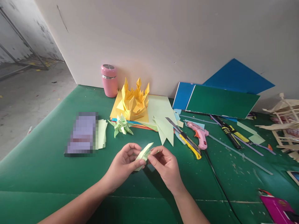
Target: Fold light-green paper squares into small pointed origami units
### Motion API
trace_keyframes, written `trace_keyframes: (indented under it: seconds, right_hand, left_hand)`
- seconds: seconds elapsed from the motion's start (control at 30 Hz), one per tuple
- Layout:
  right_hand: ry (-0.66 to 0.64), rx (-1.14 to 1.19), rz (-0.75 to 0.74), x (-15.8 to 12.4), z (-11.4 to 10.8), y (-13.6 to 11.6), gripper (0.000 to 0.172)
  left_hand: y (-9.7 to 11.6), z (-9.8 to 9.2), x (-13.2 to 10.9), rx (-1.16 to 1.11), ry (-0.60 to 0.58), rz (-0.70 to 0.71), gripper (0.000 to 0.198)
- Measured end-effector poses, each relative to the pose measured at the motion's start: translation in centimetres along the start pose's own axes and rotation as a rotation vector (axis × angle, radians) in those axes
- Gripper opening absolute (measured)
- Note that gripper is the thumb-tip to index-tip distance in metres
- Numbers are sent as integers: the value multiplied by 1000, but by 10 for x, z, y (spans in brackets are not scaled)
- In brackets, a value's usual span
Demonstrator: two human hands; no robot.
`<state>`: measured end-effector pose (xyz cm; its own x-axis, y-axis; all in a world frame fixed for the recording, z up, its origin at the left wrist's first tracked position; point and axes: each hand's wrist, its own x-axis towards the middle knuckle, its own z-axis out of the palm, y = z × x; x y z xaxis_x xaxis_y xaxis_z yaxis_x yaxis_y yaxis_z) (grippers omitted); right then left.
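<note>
A small folded piece of pale green paper [144, 153] is held between both hands above the green table [58, 174]. My left hand [126, 160] grips its left side, thumb in front. My right hand [164, 165] pinches its right edge between thumb and forefinger. Just beyond the hands lies a pale green folded paper flower [121, 125]. Behind it a yellow folded paper crown [135, 104] stands on stacked coloured sheets [160, 107]. Pointed green paper pieces [164, 129] lie near the right hand.
A pink flask [109, 81] stands by the wall. A blurred box [81, 133] and green slips [102, 133] lie left. To the right are a yellow cutter [187, 141], a corded pink glue gun [198, 133], boards [221, 99], a wooden model [287, 124] and a magenta item [277, 205].
</note>
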<state>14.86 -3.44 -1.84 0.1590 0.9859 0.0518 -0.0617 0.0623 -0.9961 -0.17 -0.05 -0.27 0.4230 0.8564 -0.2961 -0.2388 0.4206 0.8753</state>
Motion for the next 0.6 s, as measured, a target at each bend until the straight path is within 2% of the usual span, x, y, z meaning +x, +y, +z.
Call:
trace_keyframes:
  seconds: [0.3, 0.6]
  right_hand:
    - [-24, 7, 36, 0, 1, 1, 10]
    - [-55, -101, -6, 2, -3, 1, 10]
  left_hand:
    - [-5, -2, 2, 143, 154, 153, 23]
    - [-8, -4, 2, 343, 218, 238, 13]
